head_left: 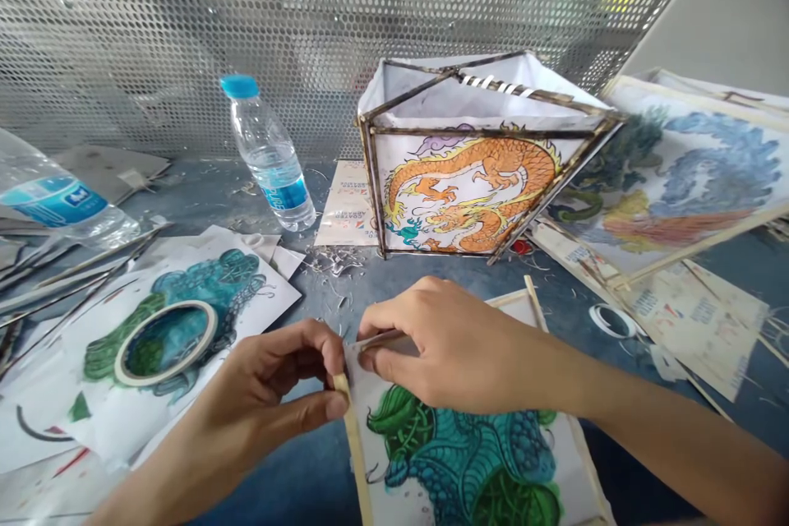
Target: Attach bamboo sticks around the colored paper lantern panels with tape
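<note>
In front of me is a wood-strip frame [356, 460] covered with white paper, which bears a teal and green painting [468, 460] of a shelled creature. My left hand [289, 378] pinches the frame's left strip near its upper left corner, thumb and fingers closed on it. At the same corner, my right hand [425, 345] grips the top edge, fingers bent over it and thumb on the paper side. The right hand and forearm cover much of the frame's upper part.
A lantern [472, 189] with an orange dragon stands behind my hands; another painted lantern [696, 173] leans at right. Two water bottles [271, 156] stand at left. A tape roll [166, 343] lies on painted paper [265, 288]. Sandpaper sheets [696, 320] and scraps litter the table. Perforated metal [246, 33] closes the back.
</note>
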Demonstrator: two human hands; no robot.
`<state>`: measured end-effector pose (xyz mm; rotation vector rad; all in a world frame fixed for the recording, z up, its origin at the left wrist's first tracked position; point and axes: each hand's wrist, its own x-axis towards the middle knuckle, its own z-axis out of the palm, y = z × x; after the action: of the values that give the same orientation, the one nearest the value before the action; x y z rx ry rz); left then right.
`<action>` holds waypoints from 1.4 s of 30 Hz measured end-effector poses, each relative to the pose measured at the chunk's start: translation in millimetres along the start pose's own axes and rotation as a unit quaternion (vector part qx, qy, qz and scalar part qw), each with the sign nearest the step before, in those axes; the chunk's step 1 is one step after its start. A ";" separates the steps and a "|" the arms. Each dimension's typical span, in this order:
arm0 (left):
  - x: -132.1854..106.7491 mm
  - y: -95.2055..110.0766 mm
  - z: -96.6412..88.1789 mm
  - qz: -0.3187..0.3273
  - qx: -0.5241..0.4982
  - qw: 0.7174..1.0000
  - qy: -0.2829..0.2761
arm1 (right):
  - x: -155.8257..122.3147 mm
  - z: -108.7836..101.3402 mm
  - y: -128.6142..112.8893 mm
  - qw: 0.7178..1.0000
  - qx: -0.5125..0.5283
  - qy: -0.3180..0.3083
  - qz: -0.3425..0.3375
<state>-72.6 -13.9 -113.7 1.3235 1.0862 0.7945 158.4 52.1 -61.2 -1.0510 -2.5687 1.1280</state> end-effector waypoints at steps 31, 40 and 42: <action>3.4 -5.5 -0.9 -0.016 0.002 1.000 0.026 | 14.6 20.4 21.2 0.995 -0.097 0.026 -0.028; 4.0 -3.3 -0.6 -0.022 -0.018 0.999 0.031 | 14.7 25.6 27.8 0.994 -0.104 0.022 -0.033; 2.3 1.4 3.7 -0.018 -0.030 0.998 0.047 | 15.2 26.9 30.8 0.994 -0.105 0.024 -0.034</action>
<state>-68.2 -12.9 -113.0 1.2227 1.1491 0.8632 153.4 60.7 -103.6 -1.0082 -2.7074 0.8194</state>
